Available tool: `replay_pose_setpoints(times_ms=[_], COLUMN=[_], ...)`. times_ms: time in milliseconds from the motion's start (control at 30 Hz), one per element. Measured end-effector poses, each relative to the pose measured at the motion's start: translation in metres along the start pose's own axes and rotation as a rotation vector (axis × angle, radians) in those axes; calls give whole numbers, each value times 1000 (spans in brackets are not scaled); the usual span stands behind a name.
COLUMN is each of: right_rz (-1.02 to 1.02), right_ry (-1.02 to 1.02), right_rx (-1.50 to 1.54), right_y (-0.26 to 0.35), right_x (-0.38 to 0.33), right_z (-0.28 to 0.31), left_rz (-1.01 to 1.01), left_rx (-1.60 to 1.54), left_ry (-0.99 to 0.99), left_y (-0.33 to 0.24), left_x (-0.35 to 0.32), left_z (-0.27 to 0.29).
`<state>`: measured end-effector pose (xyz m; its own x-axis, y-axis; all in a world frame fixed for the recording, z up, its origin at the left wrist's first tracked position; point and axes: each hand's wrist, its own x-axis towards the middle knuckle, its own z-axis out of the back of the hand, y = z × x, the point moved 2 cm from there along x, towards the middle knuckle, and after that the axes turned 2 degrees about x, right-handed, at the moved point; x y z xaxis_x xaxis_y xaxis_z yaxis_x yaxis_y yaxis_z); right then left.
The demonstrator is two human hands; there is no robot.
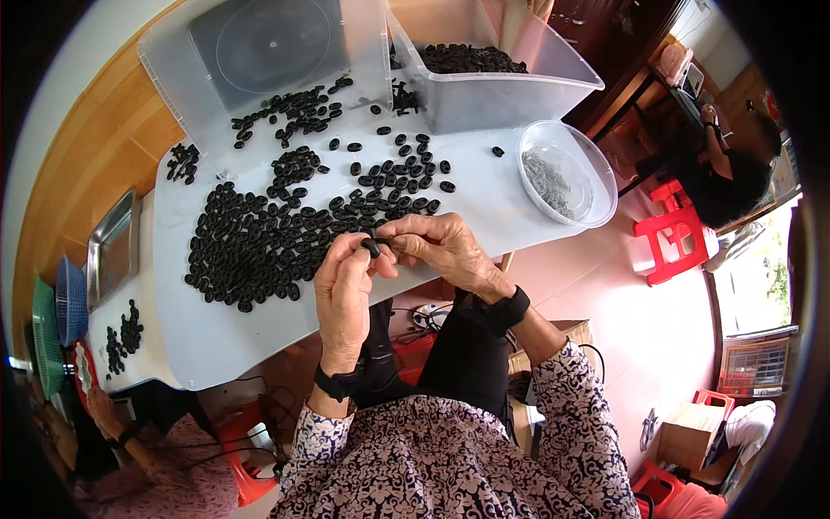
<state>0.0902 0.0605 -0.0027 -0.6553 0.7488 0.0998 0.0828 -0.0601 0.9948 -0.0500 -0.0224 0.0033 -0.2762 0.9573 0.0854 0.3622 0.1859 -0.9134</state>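
Observation:
Near the front edge of the table, my left hand [344, 290] pinches a small black oval piece [371, 248] between thumb and fingertips. Right against it, the fingertips of my right hand [448, 251] are pressed together at the same spot. A dark bit shows between the two hands, too small to name. A dense heap of the same black oval pieces [246, 233] covers the table's left and middle, just beyond my left hand. Looser ones [393, 180] lie scattered past my fingers.
A white table [484, 199] bears everything. Toward its right end stands a round clear tub [610, 186] holding small grey metal bits. At the back are a clear bin [519, 95] with black parts and a tipped clear bin [173, 95]. Other people sit at left and right.

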Motion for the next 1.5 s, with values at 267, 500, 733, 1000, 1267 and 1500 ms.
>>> replay_pose_setpoints(times_ms=[267, 500, 733, 1000, 1267, 1500], right_rz=[54, 108, 147, 67, 91, 140], right_ry=[-31, -32, -50, 2, 27, 68], right_rx=[307, 307, 393, 334, 355, 453], right_y=[-4, -10, -2, 1, -1, 8], right_x=[-3, -3, -3, -4, -6, -9], right_z=[2, 3, 0, 1, 4, 1], left_rz=[-20, -126, -77, -193, -66, 145], left_rx=[382, 513, 587, 832, 549, 598], left_ry=[-33, 14, 81, 52, 75, 174], left_y=[2, -3, -3, -7, -10, -9], left_x=[-2, 1, 0, 2, 6, 9], left_z=[-4, -14, -16, -21, -24, -16])
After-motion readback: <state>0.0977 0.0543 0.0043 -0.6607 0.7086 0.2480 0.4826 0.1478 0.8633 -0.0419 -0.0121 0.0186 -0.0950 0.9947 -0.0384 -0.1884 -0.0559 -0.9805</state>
